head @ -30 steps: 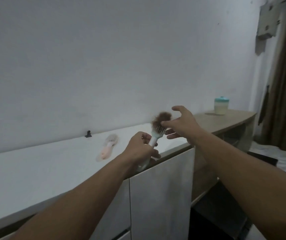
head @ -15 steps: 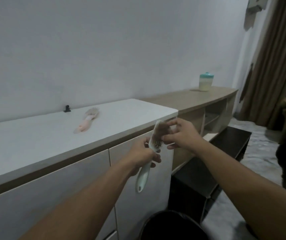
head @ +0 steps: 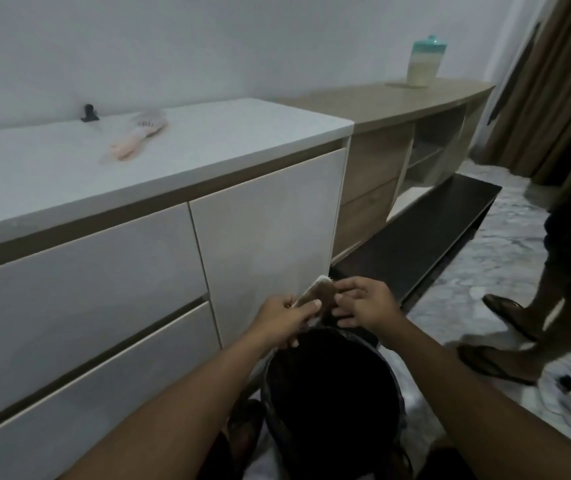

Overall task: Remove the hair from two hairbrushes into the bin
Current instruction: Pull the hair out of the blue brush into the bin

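White cabinet [head: 263, 216] front just behind black bin [head: 332, 386]. Above bin's far rim: left hand [head: 282, 320] clamped round white hairbrush [head: 313, 292], right hand [head: 363, 304] fingertips pinching brown hair [head: 325, 296]. Pink hairbrush [head: 135, 138] on cabinet top.

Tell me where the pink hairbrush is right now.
In the head view, the pink hairbrush lies upper left on the white cabinet top, just right of a small black clip by the wall, away from both hands.
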Tool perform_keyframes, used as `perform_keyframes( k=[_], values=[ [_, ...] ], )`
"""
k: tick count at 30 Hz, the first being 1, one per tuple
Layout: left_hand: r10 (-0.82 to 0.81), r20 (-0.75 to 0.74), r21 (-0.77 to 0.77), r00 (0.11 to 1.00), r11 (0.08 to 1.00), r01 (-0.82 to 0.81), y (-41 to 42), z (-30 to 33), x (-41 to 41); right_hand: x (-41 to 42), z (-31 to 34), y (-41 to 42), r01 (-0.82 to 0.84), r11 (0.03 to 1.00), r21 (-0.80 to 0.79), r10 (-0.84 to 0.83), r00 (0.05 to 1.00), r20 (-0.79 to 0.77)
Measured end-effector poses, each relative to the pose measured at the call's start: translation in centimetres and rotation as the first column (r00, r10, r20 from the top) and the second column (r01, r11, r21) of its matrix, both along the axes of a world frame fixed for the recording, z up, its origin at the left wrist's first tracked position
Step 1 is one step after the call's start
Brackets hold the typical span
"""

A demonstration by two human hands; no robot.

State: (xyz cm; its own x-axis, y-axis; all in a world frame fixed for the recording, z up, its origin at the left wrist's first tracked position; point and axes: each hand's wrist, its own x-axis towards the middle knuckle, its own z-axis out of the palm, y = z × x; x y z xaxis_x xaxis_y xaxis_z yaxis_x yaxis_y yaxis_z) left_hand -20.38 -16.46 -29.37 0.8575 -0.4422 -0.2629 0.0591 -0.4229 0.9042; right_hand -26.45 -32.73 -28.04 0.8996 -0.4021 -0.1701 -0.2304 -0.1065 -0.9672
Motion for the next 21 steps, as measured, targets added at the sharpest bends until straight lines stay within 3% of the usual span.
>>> perform_keyframes(
  k=[7,14,19,21],
  values=[
    [-0.127,0.194,0.271,0.973,0.96,0.071,0.3,-6.7,-0.3,-2.2,-6.8,1.2,0.062,0.998,0.001,-0.061,0.992,-0.108],
    [-0.289,0.297,0.527,0.91,0.844,0.096,0.5,-10.9,-0.8,-3.9,-11.7,1.0,0.133,0.99,-0.04,-0.138,0.977,-0.162],
    [-0.446,0.356,0.637,0.821,0.759,0.136,-0.6,-12.3,-1.4,-5.1,-14.1,-0.1,0.188,0.982,-0.029,-0.19,0.958,-0.216],
    [-0.442,0.315,0.637,0.84,0.754,0.158,-1.2,-12.8,-1.7,-5.7,-14.4,-0.2,0.207,0.978,0.024,-0.197,0.955,-0.221]
  ],
)
